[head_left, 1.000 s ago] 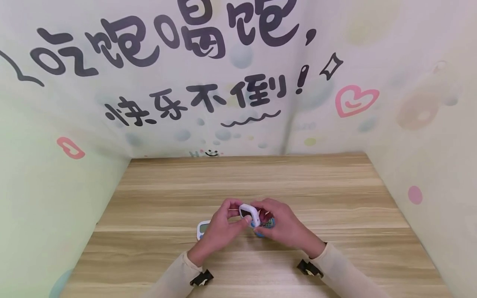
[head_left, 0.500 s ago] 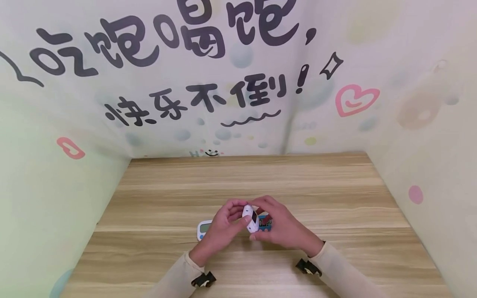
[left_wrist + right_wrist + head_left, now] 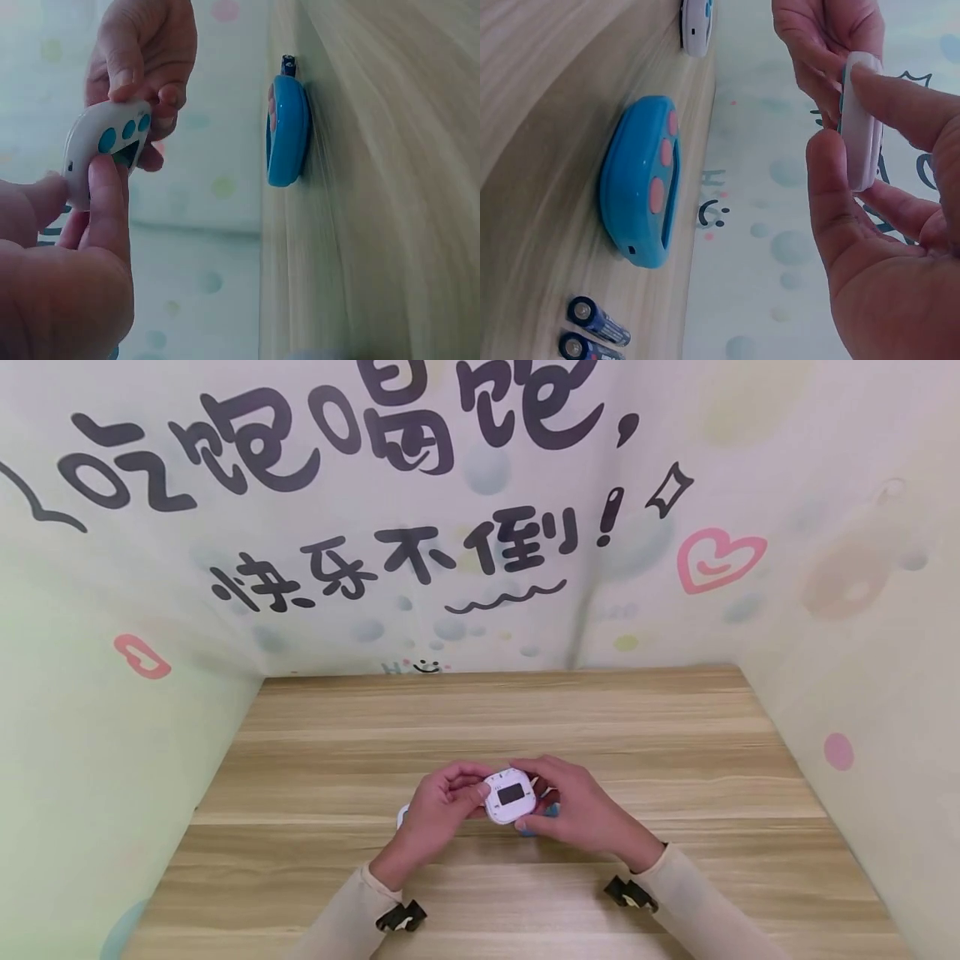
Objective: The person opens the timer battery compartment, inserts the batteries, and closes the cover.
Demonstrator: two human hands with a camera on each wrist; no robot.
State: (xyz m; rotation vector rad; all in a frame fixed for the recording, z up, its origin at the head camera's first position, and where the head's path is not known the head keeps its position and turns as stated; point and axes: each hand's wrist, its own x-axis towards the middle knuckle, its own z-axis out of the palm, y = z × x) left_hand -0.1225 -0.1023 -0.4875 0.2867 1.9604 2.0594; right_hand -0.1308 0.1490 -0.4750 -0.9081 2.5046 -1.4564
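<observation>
Between both hands, above the table, is a small white digital timer [image 3: 510,815] with blue buttons. Its back, with a dark rectangle in the middle, faces the head camera; the buttons show in the left wrist view. My left hand [image 3: 441,814] pinches one side, thumb on the back and fingers on the button face. The right hand [image 3: 581,806] holds the opposite edge between thumb and fingers. Beneath them lies a blue timer [image 3: 636,184] with pink buttons, mostly covered by the right hand in the head view.
A second white timer [image 3: 402,818] lies by the left wrist, largely hidden. Two dark blue batteries, one nearer the timer [image 3: 600,321] and one beside it [image 3: 585,347], lie near the blue timer. Printed walls [image 3: 480,635] enclose the wooden table [image 3: 315,752] at the back and sides.
The held white timer has been turned over: its screen side showed first, then it stood nearly edge-on, and now its back faces up. Both hands stay in about the same place.
</observation>
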